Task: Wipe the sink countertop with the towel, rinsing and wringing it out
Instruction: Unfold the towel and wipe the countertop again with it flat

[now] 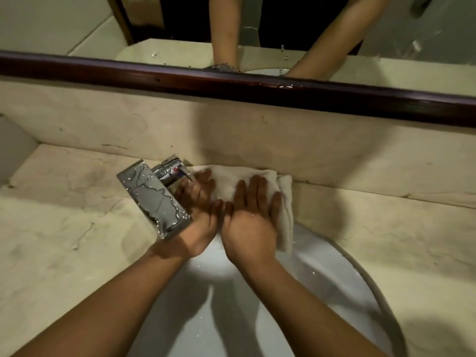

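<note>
Bare forearms, no sleeves, left hand [198, 215], right hand [251, 222]

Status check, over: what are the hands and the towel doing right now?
Left hand and right hand flat, fingers straight, pressing the towel on the counter behind the sink. Faucet crowds the left hand.

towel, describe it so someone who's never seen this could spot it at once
Find the white sink in the beige countertop. Behind its rim, right of the chrome tap, lies the towel under both flat hands. It is the only soft, cream cloth there.
</note>
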`<state>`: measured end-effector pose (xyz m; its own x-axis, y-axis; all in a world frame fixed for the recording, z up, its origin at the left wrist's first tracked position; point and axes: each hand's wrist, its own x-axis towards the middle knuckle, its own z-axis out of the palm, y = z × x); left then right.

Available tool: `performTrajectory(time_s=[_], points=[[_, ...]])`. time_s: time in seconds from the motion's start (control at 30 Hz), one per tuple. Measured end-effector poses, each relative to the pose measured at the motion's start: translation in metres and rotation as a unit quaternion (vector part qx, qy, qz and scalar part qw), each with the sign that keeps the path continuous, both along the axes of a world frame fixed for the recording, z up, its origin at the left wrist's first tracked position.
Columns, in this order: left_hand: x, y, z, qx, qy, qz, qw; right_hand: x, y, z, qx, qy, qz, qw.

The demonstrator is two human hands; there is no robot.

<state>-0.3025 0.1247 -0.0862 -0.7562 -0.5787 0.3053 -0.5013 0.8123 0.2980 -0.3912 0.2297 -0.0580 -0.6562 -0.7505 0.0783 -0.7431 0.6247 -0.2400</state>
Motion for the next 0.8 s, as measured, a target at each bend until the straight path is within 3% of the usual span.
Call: performTrajectory(time_s=[0.13,0.27,0.43,0.63,0.8], points=[[-0.007,0.006,0.0,-0.004,0.015,0.026,1.0,-0.008,0.013,-0.001,0.0,0.005,0.025,1.0],[-0.008,0.013,0.004,-0.025,-0.027,0.045,0.998,-0.012,0.016,0.009,0.026,-0.031,0.024,0.999],[-0.032,0.038,0.034,0.064,-0.098,0.039,0.992,-0.027,0.034,0.018,0.042,-0.078,0.006,0.996],[-0.102,0.117,0.035,0.047,-0.093,-0.025,0.994,-0.095,0.116,0.028,0.098,-0.096,-0.048,0.989],[-0.176,0.198,0.039,0.06,-0.091,-0.074,0.991,-0.171,0.205,0.026,0.09,-0.076,-0.091,0.989]])
